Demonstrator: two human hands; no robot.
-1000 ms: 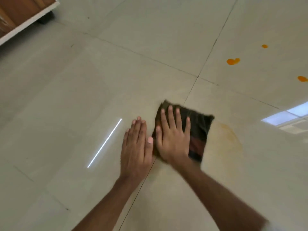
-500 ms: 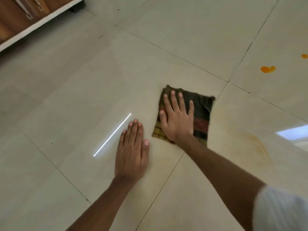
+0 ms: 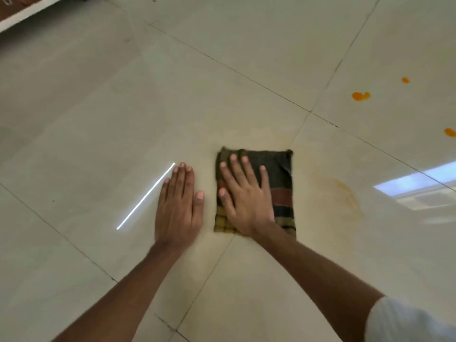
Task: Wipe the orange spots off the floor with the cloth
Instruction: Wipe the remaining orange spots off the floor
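Note:
A folded dark checked cloth (image 3: 278,183) with red and yellow stripes lies flat on the pale floor tiles. My right hand (image 3: 244,193) presses on it, palm down, fingers spread. My left hand (image 3: 179,203) rests flat on the bare tile just left of the cloth, fingers together, not touching it. Right of the cloth is a faint orange smear (image 3: 345,193). Farther off at the upper right sit three orange spots: a larger one (image 3: 360,96), a small one (image 3: 405,80) and one near the right edge (image 3: 449,132).
Dark grout lines (image 3: 246,75) cross the floor. A wooden cabinet with a white base (image 3: 22,13) stands at the far upper left. A bright line of reflected light (image 3: 145,196) and a window reflection (image 3: 419,183) lie on the glossy tiles.
My right hand has slid the cloth to the left and toward me, away from the smear, and the cloth has turned squarer to me. My left hand stays flat beside it.

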